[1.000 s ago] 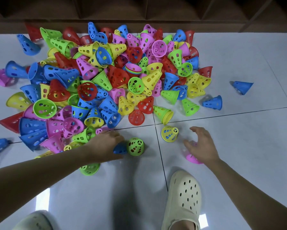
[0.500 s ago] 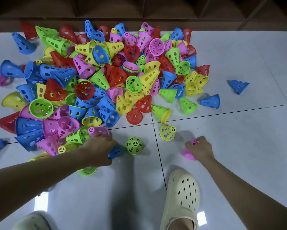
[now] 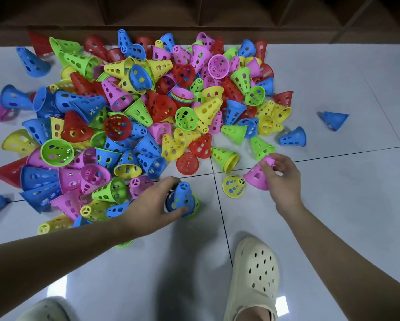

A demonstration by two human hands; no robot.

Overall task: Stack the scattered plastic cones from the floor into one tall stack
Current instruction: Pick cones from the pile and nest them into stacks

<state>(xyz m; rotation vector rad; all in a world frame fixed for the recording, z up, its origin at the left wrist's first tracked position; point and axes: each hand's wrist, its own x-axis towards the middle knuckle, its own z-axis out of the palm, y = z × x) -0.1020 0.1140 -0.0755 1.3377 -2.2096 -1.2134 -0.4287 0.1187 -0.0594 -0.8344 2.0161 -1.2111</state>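
Blue cone (image 3: pixel 182 196) is being gripped by your left hand (image 3: pixel 148 205) just below the pile (image 3: pixel 134 117), while your right hand (image 3: pixel 283 179), right of the pile, is pinching a pink cone (image 3: pixel 257 176).

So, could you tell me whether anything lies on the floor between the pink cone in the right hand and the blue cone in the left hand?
Yes: a yellow perforated plastic cone lies on its side beside the pink perforated plastic cone that the right hand pinches. Past it, bare tile runs to the blue perforated plastic cone held by the left hand.
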